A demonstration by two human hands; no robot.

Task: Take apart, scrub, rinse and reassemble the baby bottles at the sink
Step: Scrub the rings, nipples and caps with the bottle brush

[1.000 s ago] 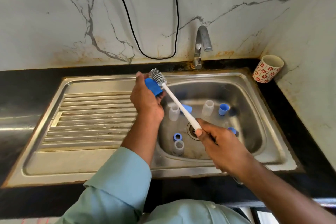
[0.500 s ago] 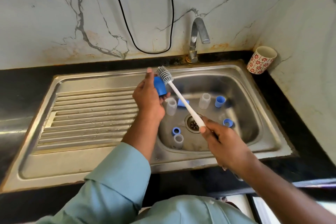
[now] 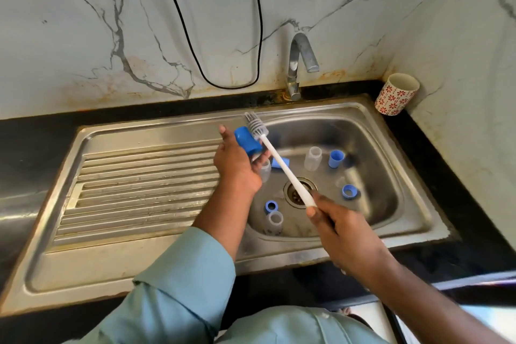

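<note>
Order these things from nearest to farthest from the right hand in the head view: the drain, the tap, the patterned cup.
From the right hand:
1. Drain: on the basin floor, just beyond the fingers.
2. Tap: at the back edge of the sink, by the wall.
3. Patterned cup: on the counter in the far right corner.
</note>
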